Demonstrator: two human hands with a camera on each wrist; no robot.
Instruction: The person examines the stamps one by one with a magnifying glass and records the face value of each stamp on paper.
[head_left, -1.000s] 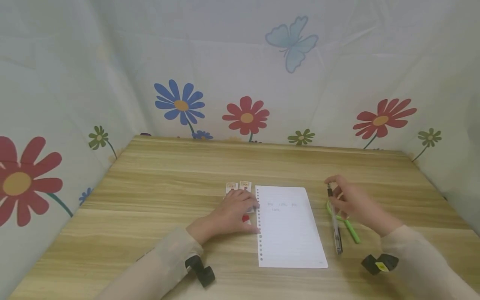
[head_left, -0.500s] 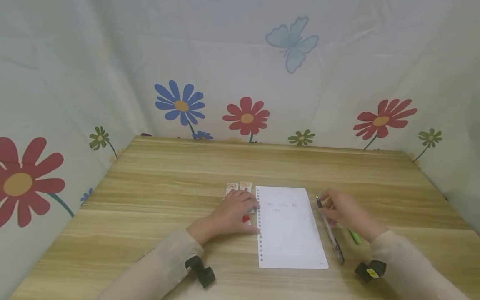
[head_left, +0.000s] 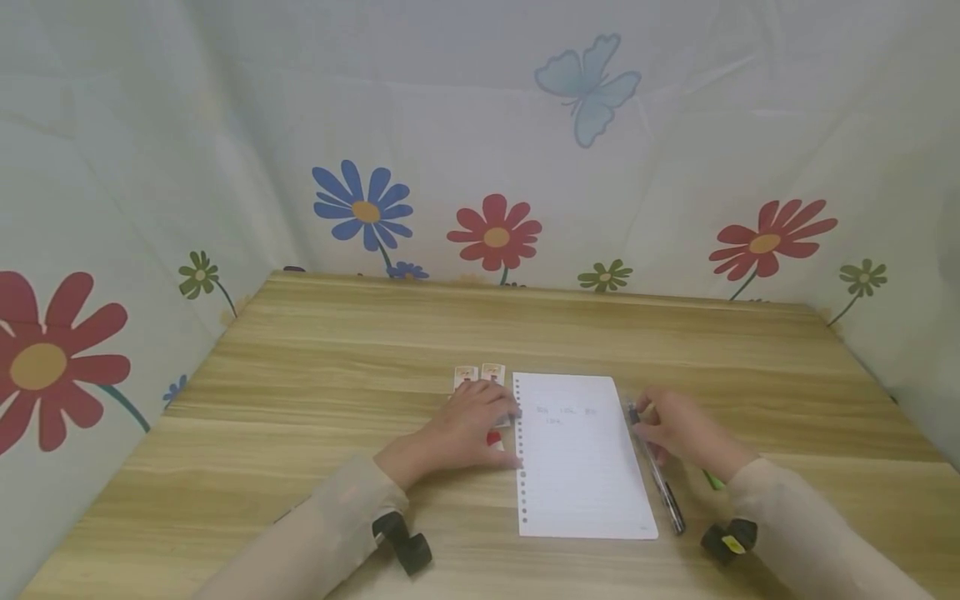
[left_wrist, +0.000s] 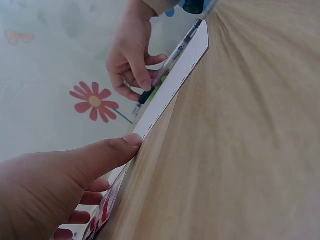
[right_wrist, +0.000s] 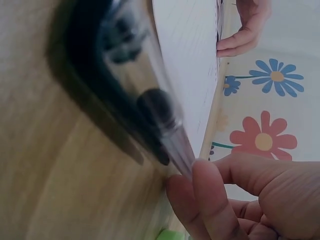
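Observation:
A white loose-leaf sheet point(head_left: 581, 475) with punched holes down its left edge lies on the table, a few faint handwritten marks near its upper part. My left hand point(head_left: 453, 433) spreads along that edge, fingers relaxed and thumb point(left_wrist: 117, 150) touching the border. Under and beyond those fingers are small printed cards point(head_left: 492, 372) with red parts, partly covered. Beside the sheet's right edge, my right hand point(head_left: 686, 429) pinches a clear-barrelled pen point(head_left: 662, 487) near its black-gripped tip end. The pen slants along the edge, its clip end toward me point(right_wrist: 160, 95).
A bright green thin piece point(head_left: 712, 480) lies beneath the right hand, mostly hidden. Black wrist-worn devices point(head_left: 405, 543) hang by both sleeves. A flower-printed curtain point(head_left: 420, 100) closes off the back and sides of the wooden table point(head_left: 375, 333).
My right hand has moved left and slightly toward me with the pen, up to the sheet's right edge, and now covers most of the green piece. The left hand has stayed in place.

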